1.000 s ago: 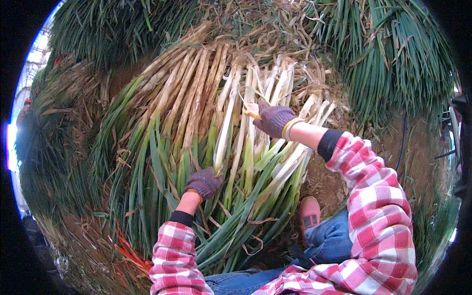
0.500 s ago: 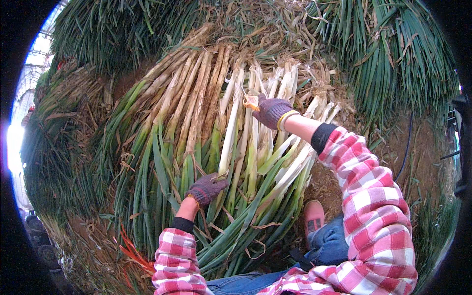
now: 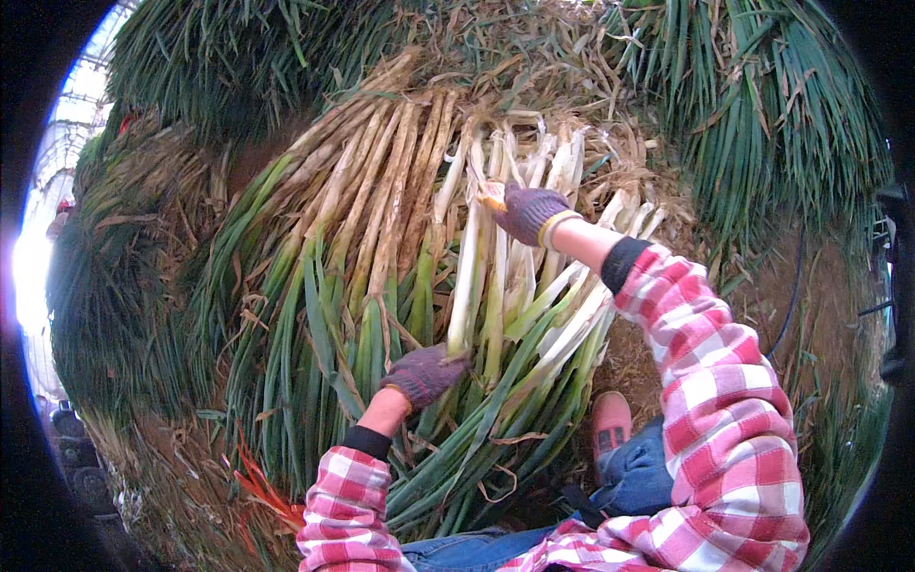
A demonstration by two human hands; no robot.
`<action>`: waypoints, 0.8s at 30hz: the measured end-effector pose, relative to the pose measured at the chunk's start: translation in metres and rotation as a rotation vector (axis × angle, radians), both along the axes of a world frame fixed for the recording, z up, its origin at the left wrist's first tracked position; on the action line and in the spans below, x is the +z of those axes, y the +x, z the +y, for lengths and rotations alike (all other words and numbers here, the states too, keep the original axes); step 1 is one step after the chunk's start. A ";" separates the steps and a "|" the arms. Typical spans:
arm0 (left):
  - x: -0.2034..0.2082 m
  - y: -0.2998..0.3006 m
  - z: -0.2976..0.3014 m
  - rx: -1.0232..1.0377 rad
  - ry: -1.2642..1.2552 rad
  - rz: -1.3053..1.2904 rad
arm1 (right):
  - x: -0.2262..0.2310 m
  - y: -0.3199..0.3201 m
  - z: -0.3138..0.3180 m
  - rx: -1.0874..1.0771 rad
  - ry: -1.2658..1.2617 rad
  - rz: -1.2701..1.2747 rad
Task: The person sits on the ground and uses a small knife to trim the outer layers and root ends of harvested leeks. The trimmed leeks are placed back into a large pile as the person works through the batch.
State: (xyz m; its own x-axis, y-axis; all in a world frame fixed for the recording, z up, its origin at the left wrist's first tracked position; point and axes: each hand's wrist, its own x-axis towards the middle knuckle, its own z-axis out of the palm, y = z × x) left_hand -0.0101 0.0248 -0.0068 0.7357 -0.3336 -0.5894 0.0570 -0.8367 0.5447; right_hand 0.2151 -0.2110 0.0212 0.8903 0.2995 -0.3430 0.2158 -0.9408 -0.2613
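A long green onion (image 3: 466,286) slants through the pile, its stalk white and its lower part green. My left hand (image 3: 429,375), in a dark purple knit glove, is closed around the green part of this onion. Farther up, my right hand (image 3: 534,215), in a matching glove with a yellow cuff, is closed on a small orange thing (image 3: 493,197) near the root end; its exact kind is hard to make out. White, cleaned-looking onions (image 3: 570,329) lie to the right. Brown-skinned onions (image 3: 376,205) lie to the left, with roots pointing away from me.
Large heaps of green onion leaves stand at the far left (image 3: 219,62), far right (image 3: 762,105) and left side (image 3: 110,315). Dry husks (image 3: 534,62) litter the ground beyond the pile. Orange-red strands (image 3: 262,486) lie near my left sleeve. My pink shoe (image 3: 610,424) is at the right.
My left hand has shifted right and slightly down, swinging the lower part of the onion to the right. My right hand has barely moved.
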 end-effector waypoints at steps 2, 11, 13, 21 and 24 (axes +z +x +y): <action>0.015 0.005 -0.015 -0.049 0.237 0.054 | 0.006 -0.020 -0.005 0.085 -0.048 0.036; -0.002 0.027 0.056 0.449 0.670 -0.522 | 0.031 -0.083 -0.030 0.256 -0.020 0.063; -0.005 0.017 0.052 0.354 0.592 -0.511 | 0.033 -0.089 -0.031 0.267 -0.017 0.041; 0.012 -0.011 0.018 0.406 0.105 -0.405 | 0.047 -0.117 -0.032 0.360 0.061 0.062; 0.010 -0.011 0.028 0.597 -0.198 -0.236 | 0.052 -0.131 -0.034 0.343 0.069 0.098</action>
